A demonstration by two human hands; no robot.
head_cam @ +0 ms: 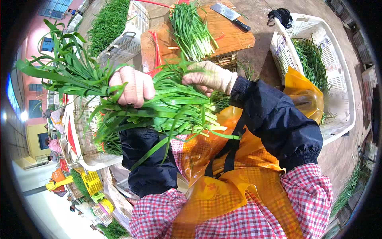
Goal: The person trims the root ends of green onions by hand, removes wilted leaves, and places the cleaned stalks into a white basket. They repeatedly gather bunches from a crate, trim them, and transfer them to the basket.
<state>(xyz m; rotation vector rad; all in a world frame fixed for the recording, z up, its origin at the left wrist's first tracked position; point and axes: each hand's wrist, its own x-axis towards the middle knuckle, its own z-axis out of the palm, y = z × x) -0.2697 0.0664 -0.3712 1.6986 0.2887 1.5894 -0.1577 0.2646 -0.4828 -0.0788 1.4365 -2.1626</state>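
My left hand point(131, 86), in a pale glove, is closed around a thick bunch of garlic chives point(179, 104). The long leaves fan out to the upper left and the pale cut stems point right, above my lap. My right hand point(210, 76), also gloved, is curled at the upper edge of the bunch, with blurred green leaves at its fingertips. Beyond the hands, another pile of garlic chives point(194, 33) lies on a wooden board point(241, 38). A cleaver point(229, 16) with a black handle rests on the board, and red ties point(156, 47) lie at its left.
A white plastic crate point(340, 65) at the right holds loose greens, with a black bag point(280, 18) on its corner. Another white crate point(89, 162) at the left contains greens. Behind it stands a crate point(125, 44) heaped with chives. An orange plastic apron point(220, 185) covers my lap.
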